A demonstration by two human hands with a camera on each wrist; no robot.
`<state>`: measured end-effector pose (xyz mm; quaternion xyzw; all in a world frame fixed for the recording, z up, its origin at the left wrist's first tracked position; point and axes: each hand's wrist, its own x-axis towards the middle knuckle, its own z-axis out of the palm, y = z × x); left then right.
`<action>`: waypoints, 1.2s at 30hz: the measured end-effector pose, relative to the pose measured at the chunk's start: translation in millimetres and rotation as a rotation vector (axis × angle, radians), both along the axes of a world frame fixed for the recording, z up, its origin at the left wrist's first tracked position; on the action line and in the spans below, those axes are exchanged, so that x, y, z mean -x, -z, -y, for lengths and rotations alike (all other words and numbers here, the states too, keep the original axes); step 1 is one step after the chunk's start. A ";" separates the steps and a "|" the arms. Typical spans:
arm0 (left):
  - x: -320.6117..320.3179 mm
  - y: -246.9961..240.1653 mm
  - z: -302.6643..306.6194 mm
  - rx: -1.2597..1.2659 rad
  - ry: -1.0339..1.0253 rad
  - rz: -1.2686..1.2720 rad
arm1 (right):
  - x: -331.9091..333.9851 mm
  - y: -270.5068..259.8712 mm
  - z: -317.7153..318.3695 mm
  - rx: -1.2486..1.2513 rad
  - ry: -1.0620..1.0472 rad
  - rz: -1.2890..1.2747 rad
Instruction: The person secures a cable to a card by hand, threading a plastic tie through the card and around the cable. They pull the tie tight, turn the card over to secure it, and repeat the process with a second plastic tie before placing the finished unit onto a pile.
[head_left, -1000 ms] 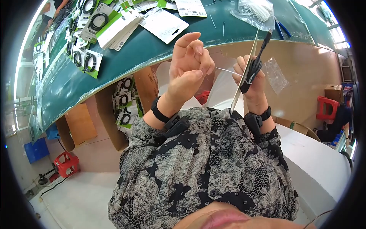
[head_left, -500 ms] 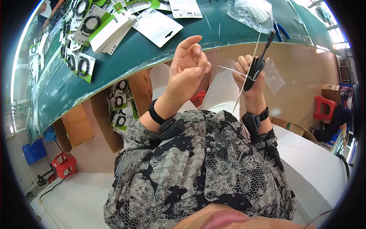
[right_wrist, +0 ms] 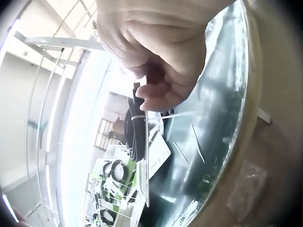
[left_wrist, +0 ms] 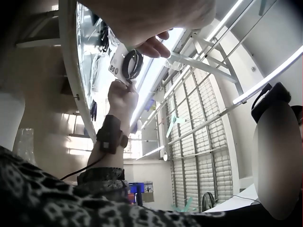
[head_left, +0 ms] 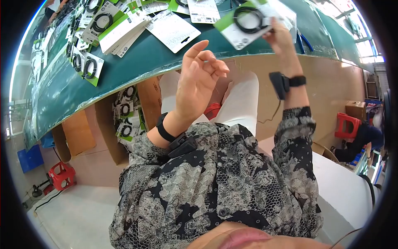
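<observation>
1. The right hand (head_left: 282,39) has swung outward and now holds a white-and-green retail card (head_left: 247,20) over the near edge of the green-topped table (head_left: 124,70). Half a second ago it was on the person's side of that edge, with the card edge-on.
2. The card now shows its face to the head camera, with a coiled black cable (head_left: 236,18) against it. Judging by this, card and cable are being handled as one piece.
3. The right hand is closed on the card, pinching its edge between thumb and bent fingers. In the right wrist view a thin white strand (right_wrist: 182,114) stands out from the cable side, over the table.
4. The left hand (head_left: 197,83) remains just on the person's side of the table's near edge, partly open, its fingers loosely bent; nothing shows in its hold.
5. On the table, the clear bag of white strips (head_left: 290,20) is now partly covered by the card in the head view, beside the blue-handled pliers (head_left: 306,41). The large blank-looking white card (head_left: 173,31) still lies near the table's edge, next to a fanned stack of cards (head_left: 124,33).
</observation>
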<state>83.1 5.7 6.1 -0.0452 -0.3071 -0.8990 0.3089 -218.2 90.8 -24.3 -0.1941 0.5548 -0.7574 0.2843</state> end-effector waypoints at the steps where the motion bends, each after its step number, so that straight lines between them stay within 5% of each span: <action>1: -1.0 -2.4 -1.7 0.093 -0.053 -0.035 | -5.6 13.0 15.8 -0.041 -0.040 0.097; 3: -1.0 -4.1 0.5 0.190 -0.102 -0.073 | -16.6 13.1 29.8 -0.077 -0.077 0.192; 6: -8.8 -2.9 15.0 0.835 -0.286 -0.120 | -42.6 -12.7 23.7 -0.736 -0.179 -0.171; 7: -11.3 -4.7 19.8 0.835 -0.280 -0.121 | -50.8 -21.7 19.4 -0.735 -0.174 -0.168; 10: -11.9 -16.0 31.1 1.353 -0.313 -0.200 | -78.6 -52.3 -3.6 -0.917 -0.165 -1.026; 12: -9.2 -21.2 28.4 1.422 -0.346 -0.190 | -120.7 -74.5 -19.1 -0.272 -0.273 -0.451; 14: -8.4 -26.4 22.5 1.569 -0.432 -0.156 | -147.8 -97.0 -33.7 -0.094 -0.259 -0.776; 15: -7.6 -29.2 19.6 1.566 -0.425 -0.163 | -156.3 -104.1 -37.8 -0.100 -0.251 -0.775; 17: -7.2 -34.9 13.8 1.665 -0.461 -0.118 | -169.4 -113.4 -44.3 -0.260 0.045 -1.427; 36: -8.6 -35.5 0.1 1.799 -0.565 0.018 | -190.8 -113.9 -50.5 -0.430 0.160 -1.689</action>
